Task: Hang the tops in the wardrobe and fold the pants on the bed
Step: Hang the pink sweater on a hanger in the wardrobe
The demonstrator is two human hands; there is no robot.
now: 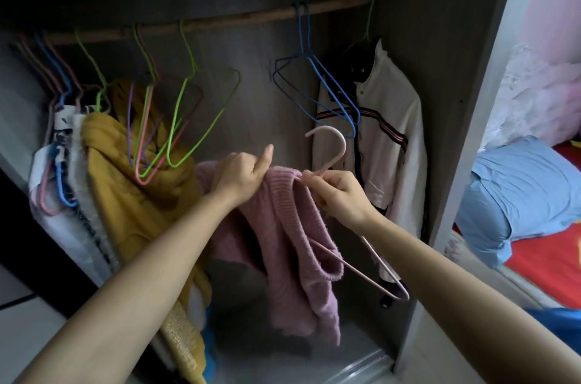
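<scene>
A pink knitted top (289,245) hangs in front of the open wardrobe, partly threaded on a pale pink hanger (333,150). My left hand (242,174) grips the top's neck edge, thumb raised. My right hand (339,195) pinches the hanger's neck just under the hook, where the knit meets it. The hanger's lower bar (377,283) juts out to the right below the top. The wooden rail (220,21) runs across above both hands.
Several empty wire hangers (188,113) in green, pink and blue dangle from the rail. A mustard garment (125,188) hangs left, a white striped shirt (386,138) right. Right of the wardrobe's side panel (471,100), a bed with a red sheet (547,264) holds a blue pillow (518,195).
</scene>
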